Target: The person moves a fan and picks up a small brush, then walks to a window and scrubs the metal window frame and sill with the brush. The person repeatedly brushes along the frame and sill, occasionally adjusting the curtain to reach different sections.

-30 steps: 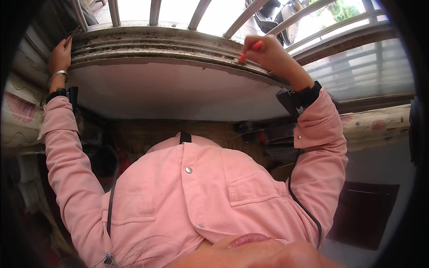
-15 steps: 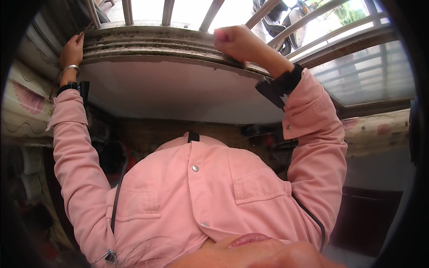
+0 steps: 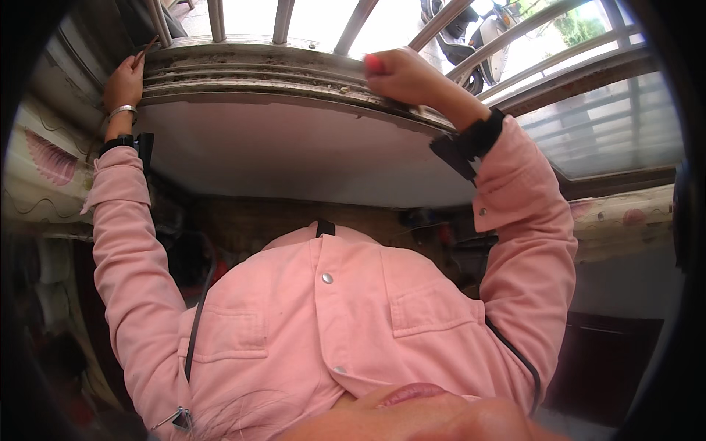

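At the left end of a dirty metal window track (image 3: 243, 73), my left hand (image 3: 123, 87) is closed on a thin brown stick (image 3: 151, 45), whose tip pokes up past the fingers. My right hand (image 3: 408, 77) is in a fist over the right part of the same track. It grips a tool with a rounded red end (image 3: 374, 64); a dark, blurred part shows below the fist, and the rest is hidden by my fingers. Dirt and small crumbs lie in the grooves of the track.
Metal bars (image 3: 282, 20) rise along the outer side of the track, with a parked scooter (image 3: 489, 37) beyond them. A frosted glass pane (image 3: 603, 128) stands at the right. Patterned curtains (image 3: 51, 158) hang at both sides. Below the track is a pale wall (image 3: 294, 151).
My right hand has shifted slightly to the right along the track, with the red-ended tool in it. My left hand stays at the left end. The whole view has moved a little.
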Demonstrator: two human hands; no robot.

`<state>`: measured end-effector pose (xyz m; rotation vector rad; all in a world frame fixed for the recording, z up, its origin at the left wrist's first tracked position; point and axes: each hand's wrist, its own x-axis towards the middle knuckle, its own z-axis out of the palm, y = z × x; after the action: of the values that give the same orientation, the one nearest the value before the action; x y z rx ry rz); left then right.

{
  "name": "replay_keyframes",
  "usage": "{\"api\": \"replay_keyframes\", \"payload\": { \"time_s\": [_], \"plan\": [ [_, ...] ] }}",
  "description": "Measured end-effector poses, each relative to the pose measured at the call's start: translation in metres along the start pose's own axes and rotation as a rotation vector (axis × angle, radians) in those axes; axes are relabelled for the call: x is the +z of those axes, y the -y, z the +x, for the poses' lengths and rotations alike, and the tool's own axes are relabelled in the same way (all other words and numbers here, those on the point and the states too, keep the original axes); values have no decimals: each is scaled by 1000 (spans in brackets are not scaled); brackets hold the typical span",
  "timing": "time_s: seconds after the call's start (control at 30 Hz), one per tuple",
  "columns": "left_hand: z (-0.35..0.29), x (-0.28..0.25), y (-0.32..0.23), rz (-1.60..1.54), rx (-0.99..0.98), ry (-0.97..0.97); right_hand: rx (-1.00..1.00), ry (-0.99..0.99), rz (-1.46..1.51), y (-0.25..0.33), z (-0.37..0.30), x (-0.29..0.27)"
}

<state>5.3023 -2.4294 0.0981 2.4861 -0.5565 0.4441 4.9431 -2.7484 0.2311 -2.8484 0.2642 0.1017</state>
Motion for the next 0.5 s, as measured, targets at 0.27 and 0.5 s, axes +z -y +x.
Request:
{"api": "replay_keyframes", "payload": {
  "time_s": [0.27,0.5],
  "plan": [
    [5,20,-5,-24,32,71,-250,-52,261,83,67,8],
    [8,16,8,-41,27,-10,-656,-169,-367,15,1,-64]
  ]
}}
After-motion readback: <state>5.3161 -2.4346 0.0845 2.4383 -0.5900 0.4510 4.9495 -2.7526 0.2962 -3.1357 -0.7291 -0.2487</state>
